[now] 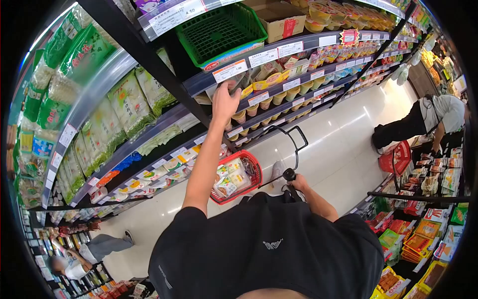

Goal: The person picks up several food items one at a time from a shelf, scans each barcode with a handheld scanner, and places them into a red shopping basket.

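Note:
My left hand (225,102) reaches up to the shelf, just below a price tag (230,71) on the shelf edge. Its fingertips are at a dark gap beside yellow-trimmed boxes (270,79), and what they touch is hidden. Down by my waist, my right hand (299,183) is wrapped round a black handle (289,174). Between my arms, a red basket (257,172) holds several white packages (233,180). Above my left hand sits a green plastic crate (219,32).
Bagged noodles (114,102) fill the left shelves. Cups of jelly (328,15) stand on the upper right shelf. A person (443,117) bends at the right by another red basket (396,158). Another person (79,259) is at the lower left. Packaged food (418,241) lies at the lower right.

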The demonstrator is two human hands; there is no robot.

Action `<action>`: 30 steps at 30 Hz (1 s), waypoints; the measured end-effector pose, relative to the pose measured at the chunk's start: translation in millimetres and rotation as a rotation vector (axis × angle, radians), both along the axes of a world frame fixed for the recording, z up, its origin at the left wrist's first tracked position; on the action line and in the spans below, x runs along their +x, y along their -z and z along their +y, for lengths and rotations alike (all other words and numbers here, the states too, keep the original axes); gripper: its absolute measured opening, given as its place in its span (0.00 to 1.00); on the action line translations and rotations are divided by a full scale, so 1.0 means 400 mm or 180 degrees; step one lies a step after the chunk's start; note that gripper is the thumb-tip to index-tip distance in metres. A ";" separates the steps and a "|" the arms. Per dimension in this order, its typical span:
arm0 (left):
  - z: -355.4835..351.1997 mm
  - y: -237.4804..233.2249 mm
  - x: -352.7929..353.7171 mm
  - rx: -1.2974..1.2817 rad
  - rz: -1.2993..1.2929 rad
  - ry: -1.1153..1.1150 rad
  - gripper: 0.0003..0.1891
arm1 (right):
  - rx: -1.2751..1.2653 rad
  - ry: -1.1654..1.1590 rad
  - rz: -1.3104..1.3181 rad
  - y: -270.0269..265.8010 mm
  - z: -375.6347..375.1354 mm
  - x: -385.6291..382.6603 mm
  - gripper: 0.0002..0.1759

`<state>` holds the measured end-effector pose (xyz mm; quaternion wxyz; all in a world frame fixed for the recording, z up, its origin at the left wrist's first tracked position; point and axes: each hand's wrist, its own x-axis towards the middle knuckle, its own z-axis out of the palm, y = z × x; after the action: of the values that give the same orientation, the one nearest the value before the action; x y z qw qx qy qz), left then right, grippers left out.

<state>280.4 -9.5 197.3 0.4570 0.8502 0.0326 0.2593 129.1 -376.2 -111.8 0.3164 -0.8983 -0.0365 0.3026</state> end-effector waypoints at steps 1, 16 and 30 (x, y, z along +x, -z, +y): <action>0.005 -0.002 0.014 0.0446 0.0374 -0.0090 0.18 | -0.0044 0.0061 0.0229 -0.005 -0.003 0.024 0.25; -0.032 -0.042 -0.112 -0.0105 -0.0885 -0.0765 0.06 | 0.0271 0.0522 0.0397 0.037 -0.063 0.192 0.16; 0.031 0.021 -0.320 -0.4833 -0.1163 -0.0340 0.07 | 0.0113 -0.0283 0.0525 0.012 0.081 0.228 0.20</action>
<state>152.4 2.8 188.9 0.8985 0.2460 0.1662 0.3234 220.3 -343.7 -116.8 0.3205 -0.8621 -0.0554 0.3886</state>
